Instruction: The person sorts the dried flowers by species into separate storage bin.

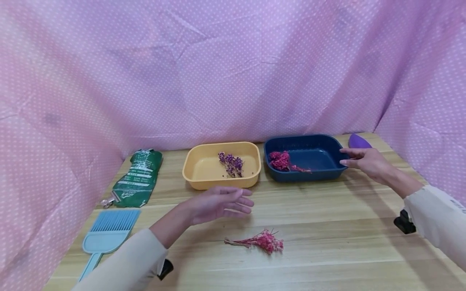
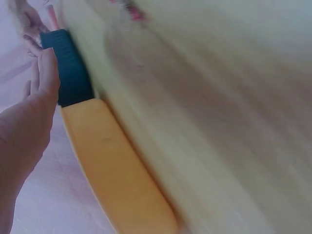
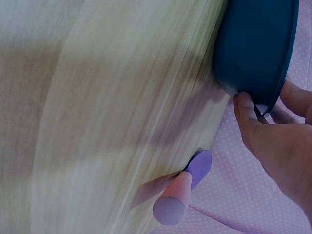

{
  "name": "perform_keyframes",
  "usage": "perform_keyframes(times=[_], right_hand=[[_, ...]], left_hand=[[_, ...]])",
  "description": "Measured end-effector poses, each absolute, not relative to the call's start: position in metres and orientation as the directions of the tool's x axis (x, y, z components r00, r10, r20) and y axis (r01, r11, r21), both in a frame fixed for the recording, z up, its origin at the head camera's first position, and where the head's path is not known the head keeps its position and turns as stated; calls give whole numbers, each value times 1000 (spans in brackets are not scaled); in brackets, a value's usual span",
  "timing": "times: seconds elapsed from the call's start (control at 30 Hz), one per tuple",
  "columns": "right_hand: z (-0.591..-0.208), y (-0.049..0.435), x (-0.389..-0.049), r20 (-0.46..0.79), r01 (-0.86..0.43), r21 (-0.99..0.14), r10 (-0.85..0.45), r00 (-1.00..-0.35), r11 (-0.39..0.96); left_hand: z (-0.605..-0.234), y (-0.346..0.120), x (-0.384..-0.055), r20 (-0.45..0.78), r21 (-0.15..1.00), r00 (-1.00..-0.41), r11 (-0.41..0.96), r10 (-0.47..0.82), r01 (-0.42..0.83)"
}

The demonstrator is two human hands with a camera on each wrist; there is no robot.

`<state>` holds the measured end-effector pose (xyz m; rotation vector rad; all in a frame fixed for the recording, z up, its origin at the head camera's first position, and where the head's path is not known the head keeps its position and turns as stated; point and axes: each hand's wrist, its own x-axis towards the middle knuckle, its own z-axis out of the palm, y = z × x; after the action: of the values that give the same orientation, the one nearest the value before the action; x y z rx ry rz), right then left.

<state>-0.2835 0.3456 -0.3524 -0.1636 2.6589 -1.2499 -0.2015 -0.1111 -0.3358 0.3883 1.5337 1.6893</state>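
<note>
My right hand (image 1: 369,163) grips the right end of a dark blue tray (image 1: 306,176), thumb and fingers at its rim. In the right wrist view, the fingers (image 3: 247,114) lie against the tray's outer end wall. A bunch of bright pink dried flowers (image 1: 280,161) lies inside this tray at its left. My left hand (image 1: 220,205) is held with fingers extended and nothing in them, in front of a yellow tray (image 1: 204,184). Purple dried flowers (image 1: 231,165) rest in the yellow tray. Nearer me, another pink dried flower sprig (image 1: 267,241) lies on the wooden table.
At the left lie a crumpled green bag (image 1: 140,180) and a light blue brush (image 1: 107,232). A purple tool (image 1: 358,141) with a pink handle (image 3: 176,192) stands beyond my right hand. Pink dotted cloth (image 1: 233,72) hangs behind and along the sides of the table.
</note>
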Motion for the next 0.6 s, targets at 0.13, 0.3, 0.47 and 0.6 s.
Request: perform_keyframes(times=[0.13, 0.3, 0.47, 0.6], right_hand=[[-353, 345, -283, -130, -16, -775, -184, -974, 632], [-354, 345, -282, -120, -22, -783, -186, -975, 621], [-353, 345, -282, -117, -24, -784, -185, -976, 621], [-353, 344, -284, -115, -30, -779, -189, -975, 626]], left_hand=[[-342, -125, -187, -310, 947, -618, 176, 722, -269], [-344, -128, -168, -352, 918, -608, 388, 712, -77], [-349, -117, -154, -324, 878, -639, 474, 697, 71], [-354, -107, -146, -269, 799, -684, 554, 678, 235]])
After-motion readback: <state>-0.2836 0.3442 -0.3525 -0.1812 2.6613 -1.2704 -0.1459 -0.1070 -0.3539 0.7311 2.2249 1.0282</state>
